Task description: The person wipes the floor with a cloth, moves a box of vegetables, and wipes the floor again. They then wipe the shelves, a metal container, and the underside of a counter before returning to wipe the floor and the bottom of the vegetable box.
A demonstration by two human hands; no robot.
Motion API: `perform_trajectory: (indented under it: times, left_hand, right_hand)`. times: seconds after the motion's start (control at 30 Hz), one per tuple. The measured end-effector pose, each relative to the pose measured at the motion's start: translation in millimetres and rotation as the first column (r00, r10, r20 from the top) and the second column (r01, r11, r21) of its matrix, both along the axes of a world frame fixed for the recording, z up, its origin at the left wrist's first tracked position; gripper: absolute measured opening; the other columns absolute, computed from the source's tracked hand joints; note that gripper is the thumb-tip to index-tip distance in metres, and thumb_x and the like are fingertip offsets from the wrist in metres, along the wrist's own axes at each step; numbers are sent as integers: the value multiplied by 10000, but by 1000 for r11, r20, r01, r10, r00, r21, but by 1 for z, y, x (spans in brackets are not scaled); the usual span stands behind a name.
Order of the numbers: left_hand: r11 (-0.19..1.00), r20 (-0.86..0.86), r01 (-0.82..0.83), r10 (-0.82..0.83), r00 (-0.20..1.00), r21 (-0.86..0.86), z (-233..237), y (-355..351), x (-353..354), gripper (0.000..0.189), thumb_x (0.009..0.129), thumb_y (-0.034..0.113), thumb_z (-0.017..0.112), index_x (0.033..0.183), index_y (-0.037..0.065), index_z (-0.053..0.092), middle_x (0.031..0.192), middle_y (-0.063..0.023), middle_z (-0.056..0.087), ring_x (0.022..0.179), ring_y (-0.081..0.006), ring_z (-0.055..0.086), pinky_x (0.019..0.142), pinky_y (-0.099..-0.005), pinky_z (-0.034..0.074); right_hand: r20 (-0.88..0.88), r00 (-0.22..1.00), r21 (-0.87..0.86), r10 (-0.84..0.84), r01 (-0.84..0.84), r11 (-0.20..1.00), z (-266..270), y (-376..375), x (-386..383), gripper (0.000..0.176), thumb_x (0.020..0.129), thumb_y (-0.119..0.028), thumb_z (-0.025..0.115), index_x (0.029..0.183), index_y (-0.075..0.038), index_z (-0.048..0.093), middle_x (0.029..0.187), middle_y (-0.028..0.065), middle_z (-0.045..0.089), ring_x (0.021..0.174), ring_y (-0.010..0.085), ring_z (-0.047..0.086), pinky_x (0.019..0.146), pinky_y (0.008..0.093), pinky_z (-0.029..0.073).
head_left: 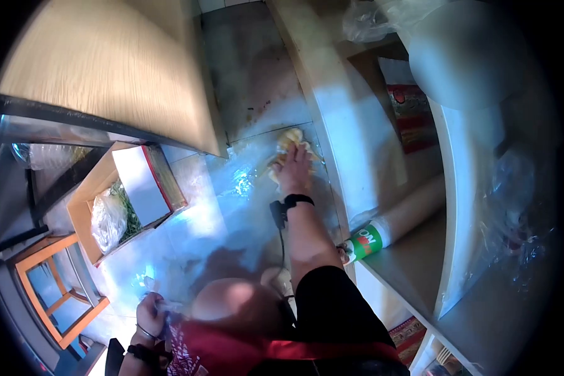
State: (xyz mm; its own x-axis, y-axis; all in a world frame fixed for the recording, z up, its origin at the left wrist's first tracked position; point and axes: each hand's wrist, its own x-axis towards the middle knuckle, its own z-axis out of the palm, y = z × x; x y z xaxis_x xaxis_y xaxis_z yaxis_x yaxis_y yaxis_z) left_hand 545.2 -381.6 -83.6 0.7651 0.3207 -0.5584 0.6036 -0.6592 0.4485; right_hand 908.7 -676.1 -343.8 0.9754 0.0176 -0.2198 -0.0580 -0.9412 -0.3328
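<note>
My right hand (pixel 294 168) presses a crumpled yellowish cloth (pixel 291 136) onto the wet, shiny tiled floor (pixel 232 213). Its fingers lie over the cloth, and a black band with a dangling cord circles the wrist. Lower left, close to my bent knee (pixel 238 301), my left hand (pixel 149 314) has its fingers curled closed. Something clear and shiny shows at those fingers, too blurred to name. Further up the floor, dark spots (pixel 260 109) lie beyond the cloth.
Left of the floor stands an open cardboard box (pixel 84 219) holding greens and a plastic bag (pixel 108 216). Nearby are an orange-brown wooden frame (pixel 62 291) and a wooden panel (pixel 113 69). Along the right, a shelf unit (pixel 341 131) holds a green-labelled roll (pixel 366 241).
</note>
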Motion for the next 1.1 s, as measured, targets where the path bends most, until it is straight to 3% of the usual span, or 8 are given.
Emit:
perform_trajectory:
  times: [0.3,0.4,0.6,0.7,0.8,0.87,0.93,1.1]
  left_hand:
    - [1000,16,-20,20,1000,-14,0,1,8,150,704,36,559,851,17,542,751,-183,591,720,-369,584,656,-391,466]
    - [999,32,-39,40,999,-35,-3,4,10,156,695,32,559,849,16,543,751,-181,595,713,-362,588,654,-389,471]
    - [995,17,-77,78,997,-59,-1,2,14,157,687,48,567,839,12,547,742,-175,599,698,-347,593,645,-385,475]
    - [993,-43,-101,98,994,-64,-12,9,1,180,681,94,576,842,16,559,743,-174,600,702,-357,590,646,-389,474]
    - [998,-10,-54,54,998,29,-4,9,2,185,681,93,573,851,19,566,741,-174,600,706,-365,588,647,-392,474]
    - [996,-19,-49,50,999,78,-1,9,-2,180,695,96,569,860,26,571,744,-172,605,714,-365,592,653,-389,476]
    - [995,-7,-26,26,1000,95,5,6,0,88,747,9,527,832,0,545,705,-141,588,642,-232,594,597,-314,473]
    - [980,-118,-195,199,973,40,12,-4,-2,95,744,6,522,834,-4,550,697,-146,597,645,-243,599,616,-321,474]
  right_hand:
    - [-86,865,146,495,-480,865,55,48,-93,748,762,-385,621,1356,-51,313,1442,161,235,1299,339,274,1072,474,217]
    - [-63,817,-54,574,-577,815,46,20,-119,629,816,-325,546,1374,-120,341,1455,106,269,1321,290,281,1084,472,198]
    - [-87,951,6,297,-297,955,19,-25,-97,443,819,-248,556,1248,-145,511,1388,58,364,1254,289,359,1032,450,290]
    - [310,943,81,119,-151,985,20,-19,-53,352,820,-183,574,1172,-176,562,1242,65,480,1066,330,464,916,431,385]
    - [55,944,526,-327,251,813,27,-7,-3,343,845,-201,565,1177,-116,556,1204,113,476,1079,326,443,928,387,380]
    - [355,911,96,-209,186,978,3,-4,27,382,835,-198,572,1195,-77,534,1172,156,471,1095,323,421,945,399,359]
    - [320,913,111,-254,230,967,2,10,59,389,835,-201,563,1205,-87,527,1186,159,460,1110,321,408,958,397,344]
    - [185,980,-118,-78,101,988,-24,56,129,465,839,-276,516,1287,-167,456,1326,118,364,1189,305,369,1003,385,293]
